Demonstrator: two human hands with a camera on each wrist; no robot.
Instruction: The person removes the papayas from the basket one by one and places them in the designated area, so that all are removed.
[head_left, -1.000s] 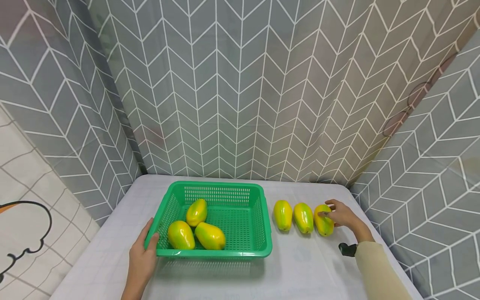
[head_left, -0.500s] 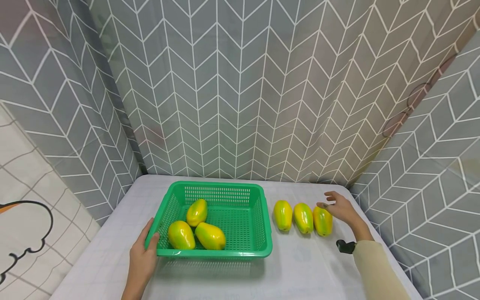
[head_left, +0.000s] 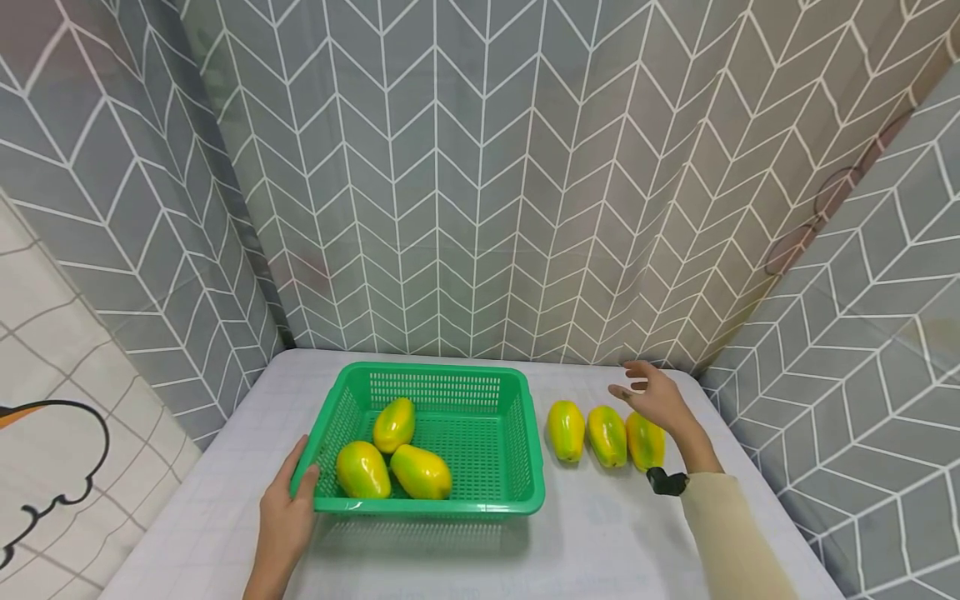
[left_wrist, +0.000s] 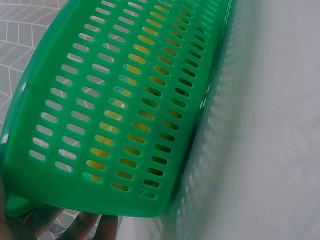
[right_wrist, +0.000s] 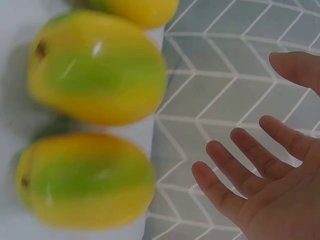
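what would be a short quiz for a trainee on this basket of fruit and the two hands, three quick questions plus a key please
1. How many yellow-green fruits lie in the green basket?
2. True or false: the right hand is holding a fruit.
3. Where is the left hand?
A) on a fruit outside the basket
B) at the basket's rim, gripping it
C) out of view

Key:
1. Three; the three other fruits lie in a row outside it, on the white tabletop.
2. False: the right hand holds nothing.
3. B
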